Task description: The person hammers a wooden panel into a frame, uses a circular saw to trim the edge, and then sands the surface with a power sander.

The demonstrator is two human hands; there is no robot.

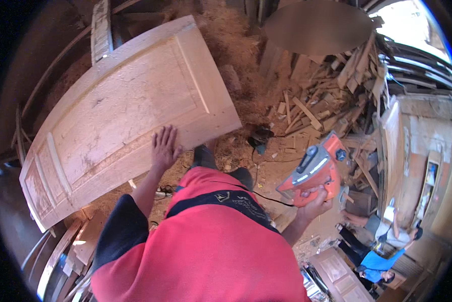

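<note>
My left hand (165,147) lies flat with its fingers spread on the near edge of a wooden panelled door (130,95). The door is pale brown, with one large recessed panel and narrower ones toward its left end. Out to the right, my right hand (317,200) is wrapped round the handle of an orange electric planer (314,171), held in the air apart from the door. The planer has a grey side and a dark front knob. A black cord (266,197) runs from it toward my body.
A plank support (101,32) sticks out beyond the door's far edge. Wood offcuts (316,108) are heaped at the far right, and shavings (216,55) cover the ground. Two people (379,264) are at the lower right, near another panelled door (339,277). Boards (72,251) lean at lower left.
</note>
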